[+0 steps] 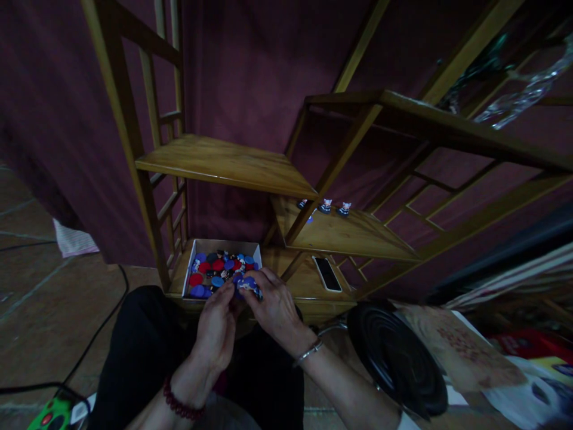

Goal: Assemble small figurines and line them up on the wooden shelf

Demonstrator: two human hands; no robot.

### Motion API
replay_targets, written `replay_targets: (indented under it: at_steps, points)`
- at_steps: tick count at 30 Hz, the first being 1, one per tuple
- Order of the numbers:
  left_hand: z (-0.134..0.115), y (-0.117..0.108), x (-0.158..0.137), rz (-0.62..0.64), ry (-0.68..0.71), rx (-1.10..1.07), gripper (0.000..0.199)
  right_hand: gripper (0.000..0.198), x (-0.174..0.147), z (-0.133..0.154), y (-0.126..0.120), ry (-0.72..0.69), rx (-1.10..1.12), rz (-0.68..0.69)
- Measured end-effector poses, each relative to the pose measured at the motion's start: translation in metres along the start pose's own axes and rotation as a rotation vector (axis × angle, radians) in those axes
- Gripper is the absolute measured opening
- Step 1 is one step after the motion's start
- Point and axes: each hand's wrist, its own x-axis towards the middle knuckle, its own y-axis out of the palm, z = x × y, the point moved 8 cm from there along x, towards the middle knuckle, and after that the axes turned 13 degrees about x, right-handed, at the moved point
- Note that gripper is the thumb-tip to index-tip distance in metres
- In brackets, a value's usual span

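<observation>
A white box on the lowest wooden shelf holds several small figurines on blue, red and black round bases. My left hand and my right hand meet at the box's front edge. Together they pinch a small figurine on a blue base; which hand bears it is unclear. Three small figurines stand in a row on the middle shelf, to the right and above the box.
A phone lies flat on the lowest shelf, right of the box. A black round ridged object sits at my right. Printed papers lie at the far right. A cable crosses the floor at left. An upper shelf is bare.
</observation>
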Motion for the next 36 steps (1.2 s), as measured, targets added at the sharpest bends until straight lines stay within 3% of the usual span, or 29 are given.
replay_targets:
  at_steps: [11,21,28,36]
  points:
    - [-0.015,0.004,-0.003,-0.036,0.063,0.003,0.019,0.015,0.003,0.005,-0.002,0.005,0.089,-0.112]
    - [-0.033,0.011,-0.005,-0.067,0.151,-0.002,0.014,0.016,0.015,0.012,-0.006,0.026,0.126,-0.133]
    - [-0.040,0.017,-0.005,-0.034,0.149,0.010,0.017,0.015,0.018,0.012,-0.010,0.026,0.133,-0.168]
    - [-0.037,0.027,0.001,0.044,0.093,0.013,0.015,0.018,0.022,0.007,-0.022,-0.025,0.235,-0.113]
